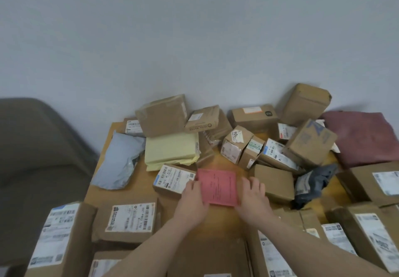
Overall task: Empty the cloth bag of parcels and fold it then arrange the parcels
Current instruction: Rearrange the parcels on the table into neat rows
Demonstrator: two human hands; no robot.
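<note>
Grey poly mailer (117, 162) lay at counter's (138, 192) left edge, yellow padded envelope (171, 150) just beside it. Left hand (192, 199) pinched left edge of flat pink parcel (219, 187); right hand (254, 199) gripped its right edge, fingers curled over. Pink parcel sat at counter centre among brown cardboard parcels (274, 180). Dark maroon cloth bag (364, 138) lay folded flat at far right, against wall (194, 39); contents, if any, not visible.
</note>
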